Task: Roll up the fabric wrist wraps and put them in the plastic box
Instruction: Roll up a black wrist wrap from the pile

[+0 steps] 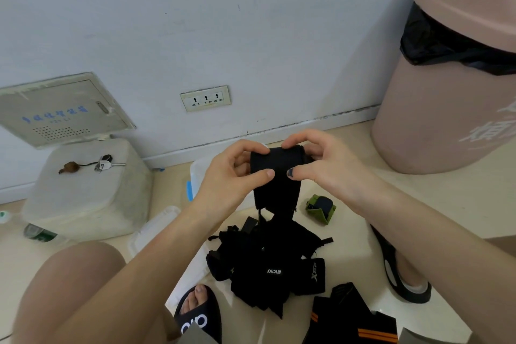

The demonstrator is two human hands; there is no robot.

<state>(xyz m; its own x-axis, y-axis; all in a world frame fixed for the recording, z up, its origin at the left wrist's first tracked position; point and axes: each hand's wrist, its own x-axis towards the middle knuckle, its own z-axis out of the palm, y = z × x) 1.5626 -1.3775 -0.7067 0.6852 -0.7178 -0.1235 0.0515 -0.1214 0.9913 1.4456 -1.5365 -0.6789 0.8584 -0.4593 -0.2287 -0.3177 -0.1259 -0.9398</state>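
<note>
- You are holding a black wrap [276, 176] up between both hands, its top partly rolled and its tail hanging down toward the floor.
- Your left hand [231, 173] is pinching the roll's left side, thumb pressing on the front and fingers curling behind.
- Your right hand [321, 165] is gripping the right side, thumb on the front and fingers arching over the top of the roll.
- Just behind your left hand, the clear box [199, 176] is sitting on the floor, mostly hidden by your hands; you cannot tell what is in it.
- Below your hands, a pile [268, 265] of black wraps is lying on the floor between your feet.
- Below your right hand, a green roll [321, 209] is sitting on the floor, apart from the pile.
- Below your left forearm, a clear lid [153, 229] is lying flat.
- Well to the left of your hands, keys [104, 163] are resting on a white container [86, 195].
- To the right of your right hand, a pink bin [446, 92] with a black liner is standing near the wall.
</note>
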